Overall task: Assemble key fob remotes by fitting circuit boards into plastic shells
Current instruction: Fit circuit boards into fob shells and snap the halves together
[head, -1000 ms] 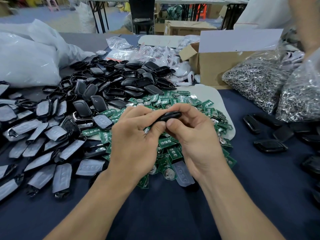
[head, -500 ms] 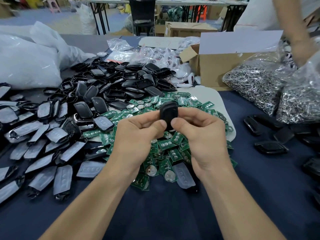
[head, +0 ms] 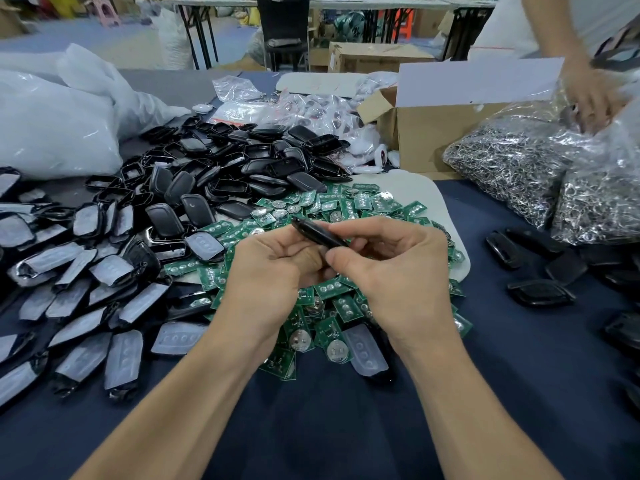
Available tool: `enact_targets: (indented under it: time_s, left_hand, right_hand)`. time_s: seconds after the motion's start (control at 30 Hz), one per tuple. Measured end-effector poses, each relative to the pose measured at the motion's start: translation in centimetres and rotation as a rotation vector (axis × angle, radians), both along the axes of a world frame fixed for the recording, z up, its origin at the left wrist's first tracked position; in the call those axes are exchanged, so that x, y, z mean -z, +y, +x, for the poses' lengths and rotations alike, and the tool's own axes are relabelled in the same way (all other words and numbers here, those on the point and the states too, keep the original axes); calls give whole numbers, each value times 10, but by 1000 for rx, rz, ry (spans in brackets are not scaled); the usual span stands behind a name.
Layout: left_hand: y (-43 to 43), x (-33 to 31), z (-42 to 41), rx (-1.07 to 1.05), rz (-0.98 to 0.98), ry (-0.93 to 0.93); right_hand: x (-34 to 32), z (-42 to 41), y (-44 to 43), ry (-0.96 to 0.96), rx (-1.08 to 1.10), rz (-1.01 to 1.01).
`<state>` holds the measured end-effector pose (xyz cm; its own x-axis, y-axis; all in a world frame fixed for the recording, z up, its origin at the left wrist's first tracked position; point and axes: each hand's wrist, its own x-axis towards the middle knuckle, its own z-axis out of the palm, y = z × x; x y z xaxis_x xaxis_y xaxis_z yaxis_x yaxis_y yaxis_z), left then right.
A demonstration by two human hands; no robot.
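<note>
Left hand (head: pixel 266 271) and right hand (head: pixel 391 268) both pinch one black key fob shell (head: pixel 317 233), held edge-on above the green circuit boards (head: pixel 346 206).

The left hand (head: pixel 266 271) and right hand (head: pixel 391 271) meet above a heap of green circuit boards (head: pixel 346 206), pinching one black shell (head: pixel 318 233) between them, edge-on and tilted. On the dark desk (head: pixel 519 375), loose shells (head: pixel 242 161) pile up to the left, with film-covered shells (head: pixel 86 306) nearer. At the right, bags of metal rings (head: pixel 512 168) sit beside a cardboard box (head: pixel 426 140), and another person's hand (head: pixel 592 98) rests on the bags.
</note>
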<state>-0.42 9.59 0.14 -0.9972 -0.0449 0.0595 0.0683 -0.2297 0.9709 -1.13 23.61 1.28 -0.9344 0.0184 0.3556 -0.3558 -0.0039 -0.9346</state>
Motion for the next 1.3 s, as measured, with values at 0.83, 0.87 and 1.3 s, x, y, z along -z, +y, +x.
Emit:
enact_targets:
  time_s: [0.83,0.87,1.3]
  left_hand:
    - [-4,0,0,-16,-25,-25]
    - [-6,-1,-1,-62,-19,-19]
    - [-11,-2,-1,-190,3,10]
  right_hand:
    - [1,-2,4,-4,136,45]
    - [1,-2,5,-6,154,62]
    - [6,0,-2,-303,-127,12]
